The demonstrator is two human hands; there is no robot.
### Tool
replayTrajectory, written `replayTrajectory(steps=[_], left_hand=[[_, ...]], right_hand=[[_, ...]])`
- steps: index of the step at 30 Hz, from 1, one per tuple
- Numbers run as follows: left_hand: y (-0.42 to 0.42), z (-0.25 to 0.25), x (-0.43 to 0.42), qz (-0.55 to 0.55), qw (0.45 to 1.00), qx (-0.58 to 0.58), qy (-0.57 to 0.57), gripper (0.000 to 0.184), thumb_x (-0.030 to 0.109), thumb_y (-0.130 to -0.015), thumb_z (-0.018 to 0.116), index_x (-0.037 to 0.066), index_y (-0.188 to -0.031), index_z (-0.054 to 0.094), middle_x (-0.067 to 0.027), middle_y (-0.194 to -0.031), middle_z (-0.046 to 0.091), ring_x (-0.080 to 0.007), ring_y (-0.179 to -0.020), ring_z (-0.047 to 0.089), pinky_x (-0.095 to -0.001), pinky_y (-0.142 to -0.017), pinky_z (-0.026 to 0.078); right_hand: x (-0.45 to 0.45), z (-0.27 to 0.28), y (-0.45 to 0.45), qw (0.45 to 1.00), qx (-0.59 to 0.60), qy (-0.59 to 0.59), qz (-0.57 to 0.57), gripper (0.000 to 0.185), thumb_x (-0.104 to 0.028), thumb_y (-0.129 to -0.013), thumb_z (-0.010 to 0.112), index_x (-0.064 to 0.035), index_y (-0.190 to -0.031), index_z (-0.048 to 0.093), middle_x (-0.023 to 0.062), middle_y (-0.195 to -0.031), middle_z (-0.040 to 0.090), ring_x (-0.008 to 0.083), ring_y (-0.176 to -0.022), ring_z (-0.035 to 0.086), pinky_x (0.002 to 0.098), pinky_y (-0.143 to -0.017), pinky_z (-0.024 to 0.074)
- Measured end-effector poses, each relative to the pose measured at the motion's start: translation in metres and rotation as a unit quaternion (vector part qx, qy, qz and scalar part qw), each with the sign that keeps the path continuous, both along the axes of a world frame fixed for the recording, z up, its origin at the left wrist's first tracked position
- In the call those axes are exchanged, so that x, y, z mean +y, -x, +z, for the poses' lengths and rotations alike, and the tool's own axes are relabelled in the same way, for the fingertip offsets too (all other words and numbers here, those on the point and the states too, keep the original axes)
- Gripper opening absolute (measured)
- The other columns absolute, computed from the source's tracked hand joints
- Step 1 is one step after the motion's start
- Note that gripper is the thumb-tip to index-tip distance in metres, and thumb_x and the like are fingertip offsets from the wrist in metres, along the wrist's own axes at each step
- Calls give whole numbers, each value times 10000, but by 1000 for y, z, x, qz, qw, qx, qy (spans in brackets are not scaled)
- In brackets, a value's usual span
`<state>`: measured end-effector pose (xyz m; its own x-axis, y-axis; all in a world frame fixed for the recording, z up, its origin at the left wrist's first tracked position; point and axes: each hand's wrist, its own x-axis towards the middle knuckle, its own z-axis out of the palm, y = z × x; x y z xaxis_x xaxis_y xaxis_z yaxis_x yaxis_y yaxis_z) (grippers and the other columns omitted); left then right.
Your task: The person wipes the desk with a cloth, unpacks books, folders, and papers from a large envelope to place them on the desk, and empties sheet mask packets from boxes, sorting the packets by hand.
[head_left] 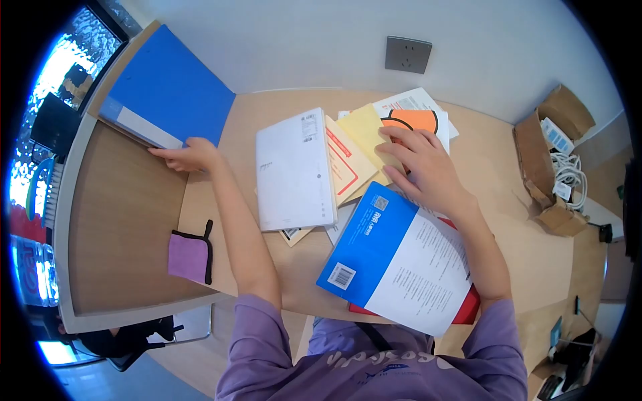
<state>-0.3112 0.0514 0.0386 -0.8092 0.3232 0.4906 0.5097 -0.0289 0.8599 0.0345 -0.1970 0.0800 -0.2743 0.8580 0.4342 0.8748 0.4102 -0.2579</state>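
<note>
At the upper left, a blue folder (177, 83) stands against the side panel, and my left hand (190, 156) is at its lower edge, thumb and fingers closed on it. My right hand (424, 167) rests with spread fingers over a yellow booklet (363, 134) and an orange-and-white booklet (420, 120). A white book (294, 174) lies left of these on a cream booklet (348, 160). Nearer to me, a blue-and-white book (394, 260) covers most of a red one (468, 306).
A purple pouch (190, 256) with black trim lies at the left. A cardboard box (535, 157) with a power strip and white cable stands at the right. A socket (408, 55) is on the wall. Beyond the left panel are a screen, a brush and a bottle.
</note>
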Motion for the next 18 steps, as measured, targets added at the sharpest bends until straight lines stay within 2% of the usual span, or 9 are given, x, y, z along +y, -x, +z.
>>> replayTrajectory(steps=[4,7,10,13,16,18], left_hand=[[3,14,-5,-27,999,-16,-3,841,-98,-815,480,144,-1565,184,-283,-1266,444,-491,-1223,453,-563,-1007,378],[7,9,-2,-52,996,3,-79,853,-131,-790,487,159,-1553,238,-276,-1264,443,-472,-1213,476,-544,-989,418],[8,14,-7,-99,986,-20,-131,837,-139,-782,491,149,-1539,280,-272,-1272,437,-473,-1192,501,-519,-967,450],[14,13,-5,-78,989,11,-122,830,-127,-783,513,112,-1541,275,-268,-1290,432,-465,-1175,527,-492,-939,475],[19,5,3,-127,975,18,-180,831,-147,-760,512,30,-1532,259,-304,-1393,395,-442,-1232,512,-453,-1012,454],[17,0,4,-57,994,28,-93,870,-83,-771,574,12,-1544,187,-319,-1430,337,-451,-1291,436,-482,-1052,394]], right_hand=[[0,0,0,1000,-2,0,0,229,-201,-926,598,-85,-1121,632,92,-1318,550,246,-1120,550,419,-1090,338],[0,0,0,1000,-1,4,1,232,-207,-928,597,-86,-1122,635,95,-1321,548,246,-1122,551,426,-1091,337],[0,-1,-1,1000,-8,21,-7,250,-210,-930,601,-101,-1152,638,84,-1358,547,246,-1178,529,411,-1094,336],[-1,-1,0,1000,-6,16,-7,251,-212,-932,599,-101,-1153,639,85,-1356,548,250,-1174,531,414,-1089,343],[0,-1,-1,1000,1,7,-2,246,-213,-937,587,-82,-1136,647,101,-1333,546,255,-1148,544,423,-1096,334],[0,-1,-1,1000,8,5,2,248,-212,-937,586,-80,-1137,650,106,-1331,548,259,-1152,541,420,-1095,336]])
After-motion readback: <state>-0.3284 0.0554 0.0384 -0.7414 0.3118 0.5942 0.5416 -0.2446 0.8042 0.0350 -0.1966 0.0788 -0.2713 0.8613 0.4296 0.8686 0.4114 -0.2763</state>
